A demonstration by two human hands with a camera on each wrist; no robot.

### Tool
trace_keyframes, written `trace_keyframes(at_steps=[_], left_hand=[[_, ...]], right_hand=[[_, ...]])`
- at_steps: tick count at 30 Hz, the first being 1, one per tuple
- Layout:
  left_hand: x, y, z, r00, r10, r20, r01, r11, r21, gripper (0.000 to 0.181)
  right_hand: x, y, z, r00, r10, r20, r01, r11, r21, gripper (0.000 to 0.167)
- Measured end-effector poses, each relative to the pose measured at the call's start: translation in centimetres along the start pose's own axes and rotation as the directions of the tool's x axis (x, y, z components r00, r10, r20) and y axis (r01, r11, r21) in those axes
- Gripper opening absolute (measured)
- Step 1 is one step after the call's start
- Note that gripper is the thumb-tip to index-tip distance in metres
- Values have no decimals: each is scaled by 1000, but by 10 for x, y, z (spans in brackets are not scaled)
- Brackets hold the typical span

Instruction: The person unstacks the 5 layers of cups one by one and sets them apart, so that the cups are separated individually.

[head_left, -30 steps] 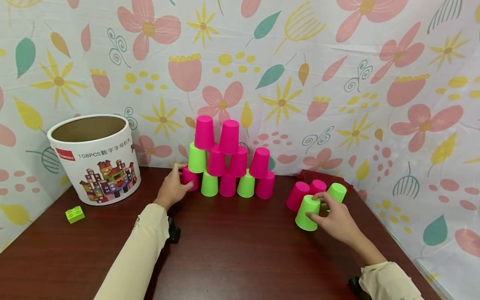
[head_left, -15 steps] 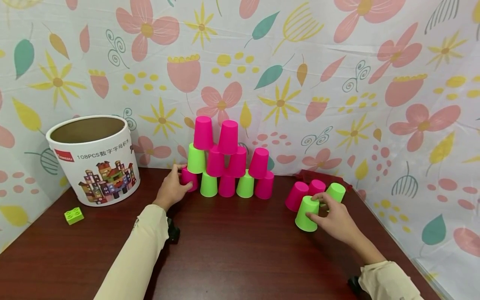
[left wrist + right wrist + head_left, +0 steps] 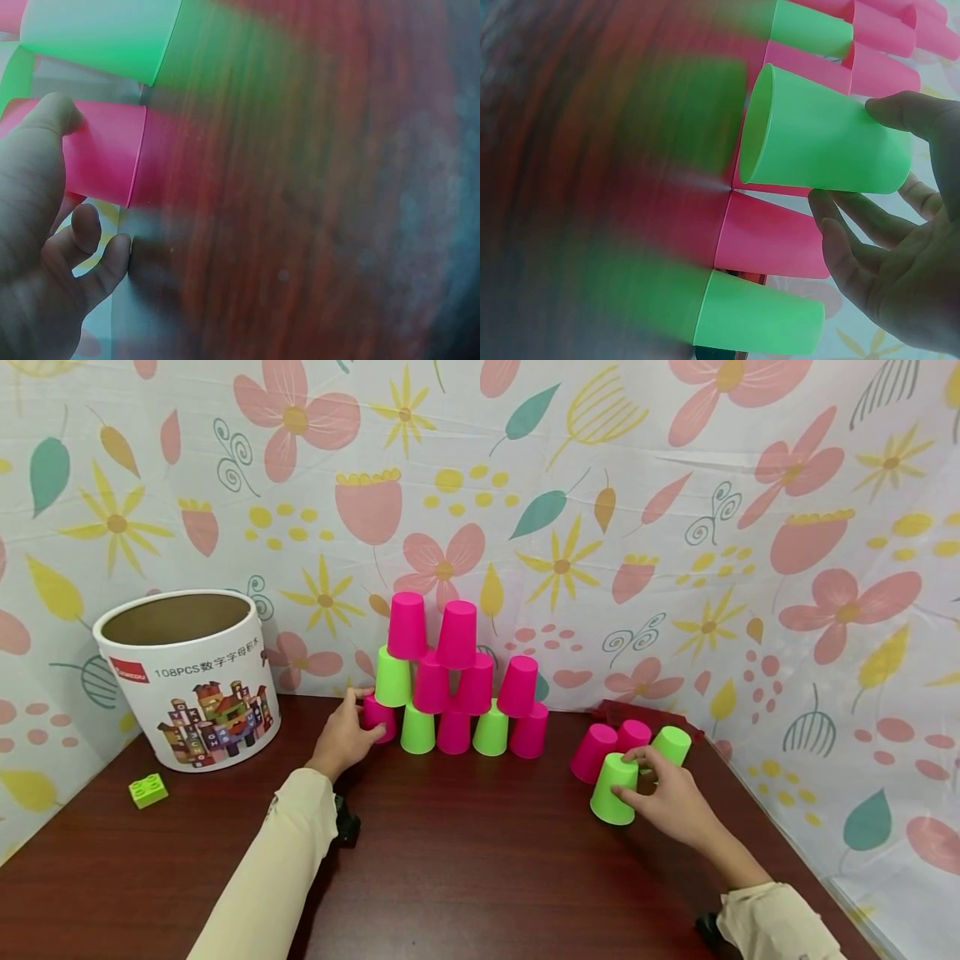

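A pyramid of upturned pink and green cups stands at the back of the table, with two pink cups on top (image 3: 457, 633). My left hand (image 3: 347, 735) pinches the pink cup (image 3: 378, 718) at its bottom left corner; in the left wrist view the thumb lies across that pink cup (image 3: 105, 154). On the right, my right hand (image 3: 671, 797) grips an upturned green cup (image 3: 615, 789) between thumb and fingers. The right wrist view shows this green cup (image 3: 832, 135) a little above the tabletop, its rim apart from its reflection.
Behind the held cup stand two pink cups (image 3: 595, 752) and another green cup (image 3: 672, 744). A dark red flat object (image 3: 611, 711) lies at the back right. At left are a white bucket (image 3: 191, 693) and a green toy brick (image 3: 148, 791). A patterned cloth (image 3: 480, 468) hangs behind.
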State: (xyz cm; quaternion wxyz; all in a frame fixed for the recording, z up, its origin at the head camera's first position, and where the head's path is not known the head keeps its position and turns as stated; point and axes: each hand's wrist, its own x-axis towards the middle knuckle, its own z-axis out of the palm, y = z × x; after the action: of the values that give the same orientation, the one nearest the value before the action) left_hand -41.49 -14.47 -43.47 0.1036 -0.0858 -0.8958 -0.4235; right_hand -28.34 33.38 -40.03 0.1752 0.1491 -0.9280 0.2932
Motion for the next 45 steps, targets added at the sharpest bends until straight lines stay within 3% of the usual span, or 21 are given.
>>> trace_keyframes(at_steps=[21,38,42,45], left_hand=[[0,0,0,1000,7,-2,-7,1000,-2,65],[1,-4,2,1000,11,-12,-11,1000,8,66],[1,-3,2,1000,7,-5,-7,1000,7,66],[1,-3,1,1000,6,-6,-6,1000,4,66]], right_hand=[[-1,7,-12,999,50,-1,-50,998,-25,43],[-4,10,-5,1000,-6,6,7,1000,-30,46],[-1,4,-7,1000,-3,-28,2,999,-38,45],[6,-7,-9,994,-30,-101,25,999,-49,41]])
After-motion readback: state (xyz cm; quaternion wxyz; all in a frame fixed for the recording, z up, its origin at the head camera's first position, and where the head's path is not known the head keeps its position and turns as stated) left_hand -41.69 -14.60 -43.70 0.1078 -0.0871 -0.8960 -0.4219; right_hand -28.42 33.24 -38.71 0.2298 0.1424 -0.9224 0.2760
